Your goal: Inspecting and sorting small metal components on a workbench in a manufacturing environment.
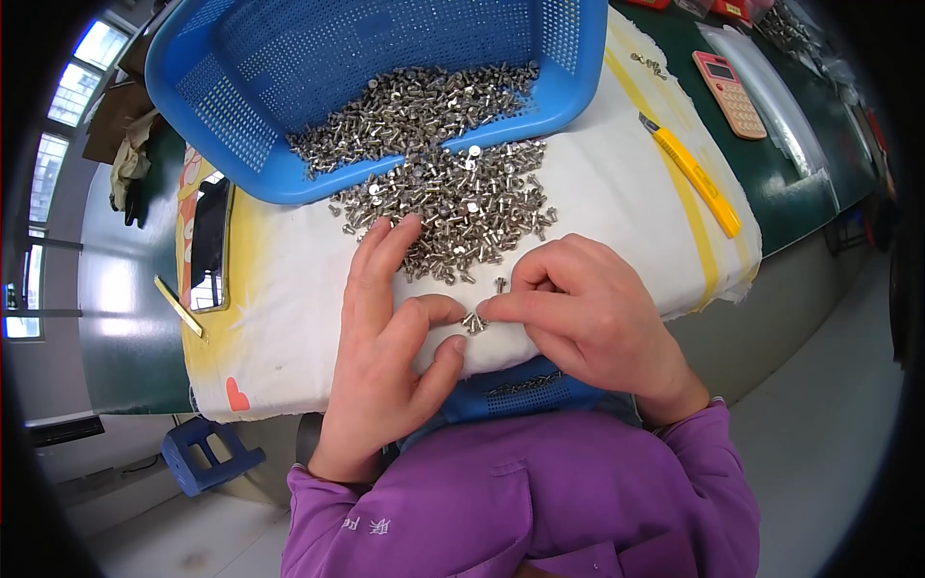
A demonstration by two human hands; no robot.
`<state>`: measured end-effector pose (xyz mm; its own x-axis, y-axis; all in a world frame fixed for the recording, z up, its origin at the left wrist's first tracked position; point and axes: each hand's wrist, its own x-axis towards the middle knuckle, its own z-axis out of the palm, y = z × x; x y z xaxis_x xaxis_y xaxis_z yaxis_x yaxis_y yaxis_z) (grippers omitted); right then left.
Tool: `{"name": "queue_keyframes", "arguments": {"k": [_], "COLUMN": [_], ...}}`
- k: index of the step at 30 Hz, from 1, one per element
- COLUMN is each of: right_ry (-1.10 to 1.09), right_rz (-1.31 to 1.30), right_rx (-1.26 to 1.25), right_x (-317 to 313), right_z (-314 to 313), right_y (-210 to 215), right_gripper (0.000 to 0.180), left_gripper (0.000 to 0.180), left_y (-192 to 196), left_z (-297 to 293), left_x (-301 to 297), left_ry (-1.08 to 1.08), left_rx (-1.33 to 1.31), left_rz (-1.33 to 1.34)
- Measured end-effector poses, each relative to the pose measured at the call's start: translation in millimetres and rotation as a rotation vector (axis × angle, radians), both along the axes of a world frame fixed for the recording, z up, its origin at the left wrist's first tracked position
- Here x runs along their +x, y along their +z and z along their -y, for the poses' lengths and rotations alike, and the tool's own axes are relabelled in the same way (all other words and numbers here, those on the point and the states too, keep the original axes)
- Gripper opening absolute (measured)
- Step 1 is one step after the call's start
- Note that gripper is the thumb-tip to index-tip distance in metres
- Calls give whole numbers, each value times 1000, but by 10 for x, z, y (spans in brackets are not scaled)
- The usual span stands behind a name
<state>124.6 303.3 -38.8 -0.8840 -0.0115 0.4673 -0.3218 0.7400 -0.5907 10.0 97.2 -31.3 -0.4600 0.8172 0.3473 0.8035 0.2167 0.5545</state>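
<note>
A little bunch of shiny screws [473,324] is on the white cloth [289,332], near its front edge, right between the two hands. The left hand [383,352] is spread out. Its pointing finger touches the bunch, its thumb is apart and just below, and two longer fingers reach up to the big pile of screws [472,217]. The right hand [593,313] has its pointing finger out, with the tip touching the other side of the bunch. Its other fingers are curled, and I cannot tell if it pinches anything. One loose screw [501,285] is near that hand.

The big pile spills from a tipped blue basket [275,120]. The cloth lies on a green table [776,188]. A yellow knife [696,181] is on the right, with a pink calculator [737,106] past it. A phone [208,252] is on the left. Another blue basket [559,387] is below the cloth's front edge.
</note>
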Motion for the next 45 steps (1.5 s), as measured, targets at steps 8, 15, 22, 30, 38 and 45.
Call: {"name": "queue_keyframes", "arguments": {"k": [8, 15, 22, 30, 38, 45], "right_ry": [1, 106, 185, -187, -175, -65], "right_rz": [28, 29, 32, 36, 22, 47], "right_rx": [43, 31, -101, 19, -150, -100], "right_x": [9, 54, 63, -11, -152, -96], "right_z": [7, -52, -109, 5, 141, 48], "right_y": [-10, 16, 34, 30, 17, 1], "right_gripper": [26, 23, 31, 22, 28, 24], "left_gripper": [23, 18, 28, 41, 36, 35], "left_y": [-15, 46, 42, -40, -27, -35], "left_z": [-2, 26, 81, -63, -78, -46], "left_x": [-1, -14, -49, 46, 53, 43], "left_ry": [11, -106, -143, 141, 157, 91], "left_rx": [14, -9, 17, -42, -7, -7], "left_rz": [1, 19, 73, -85, -24, -37]}}
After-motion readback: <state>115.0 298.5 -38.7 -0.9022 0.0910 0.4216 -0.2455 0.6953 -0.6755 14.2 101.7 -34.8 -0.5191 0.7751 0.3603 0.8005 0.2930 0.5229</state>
